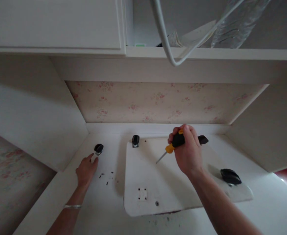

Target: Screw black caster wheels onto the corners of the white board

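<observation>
A screwdriver (175, 142) with a black and yellow handle is gripped in my right hand (188, 151). Its metal shaft points down and left over a white board (163, 176) with rounded corners. My left hand (87, 170) reaches to a black caster wheel (98, 148) on the white surface left of the board. Thumb and fingertip are apart at the caster's metal plate; whether they touch it I cannot tell. Another caster (135, 140) stands at the board's upper left corner, a third (230, 176) at its right end. Behind my right hand, a further black caster (203, 140) shows partly.
Several small dark screws (101, 175) lie between my left hand and the board. The board carries a square mark with holes (142, 194) and a round metal fitting (157, 203). Overhead, a white cable (166, 42) hangs before an open shelf (207, 53). White panels flank both sides.
</observation>
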Motion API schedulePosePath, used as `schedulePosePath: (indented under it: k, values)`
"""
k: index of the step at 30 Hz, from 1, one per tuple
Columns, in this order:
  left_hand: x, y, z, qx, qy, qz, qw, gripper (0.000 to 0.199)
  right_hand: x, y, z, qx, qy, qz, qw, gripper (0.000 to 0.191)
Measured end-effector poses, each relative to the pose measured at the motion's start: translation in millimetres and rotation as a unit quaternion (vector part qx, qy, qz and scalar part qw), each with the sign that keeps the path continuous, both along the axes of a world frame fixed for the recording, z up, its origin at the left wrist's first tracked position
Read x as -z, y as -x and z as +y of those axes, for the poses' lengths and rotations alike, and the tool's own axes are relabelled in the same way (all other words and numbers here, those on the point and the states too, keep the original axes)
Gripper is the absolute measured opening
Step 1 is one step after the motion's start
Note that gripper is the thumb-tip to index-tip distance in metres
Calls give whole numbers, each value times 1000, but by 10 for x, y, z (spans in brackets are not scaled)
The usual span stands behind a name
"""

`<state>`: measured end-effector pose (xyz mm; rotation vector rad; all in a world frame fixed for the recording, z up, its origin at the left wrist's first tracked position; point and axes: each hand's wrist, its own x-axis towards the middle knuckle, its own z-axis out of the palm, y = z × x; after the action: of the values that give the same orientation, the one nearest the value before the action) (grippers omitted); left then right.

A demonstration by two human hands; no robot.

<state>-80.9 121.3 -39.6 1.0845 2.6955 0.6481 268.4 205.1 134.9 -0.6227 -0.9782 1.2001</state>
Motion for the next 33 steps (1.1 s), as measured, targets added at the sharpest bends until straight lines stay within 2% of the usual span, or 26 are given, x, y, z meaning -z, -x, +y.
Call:
schedulePosePath:
  k: [2,4,6,9,10,12,16,19,25,28,33]
  values:
    - [-57,-237,-246,36,-34,-24,998,55,-23,147,114,-19,-3,7,1000,23]
    - [-145,-579,-486,72,-59,-85,992,55,-41,294,213,-34,3,20,999,27]
    - [-251,-961,-659,107,-101,-273,951,59,-53,439,306,-40,9,41,998,32]
    - [-362,-1440,-737,110,-123,-432,887,59,-25,650,437,-10,-17,56,998,36]
    - [-369,-1550,-723,115,-127,-453,875,57,-1,716,475,0,-28,52,998,37]
    - [-340,-1690,-673,108,-133,-454,875,54,60,837,533,8,-41,42,998,37]
    - [-225,-1743,-607,76,-128,-410,900,55,188,1014,595,1,-54,26,998,37]
    - [-186,-1719,-617,80,-127,-432,889,59,266,1083,620,-6,-63,13,998,37]
    - [-170,-1769,-619,78,-154,-499,849,59,368,1099,636,-9,-66,-2,998,34]
    - [-152,-1794,-605,77,-182,-488,850,57,371,1080,607,-10,-72,-9,997,33]
    - [-147,-1760,-602,117,-185,-468,856,54,354,1069,566,-6,-79,-22,997,33]
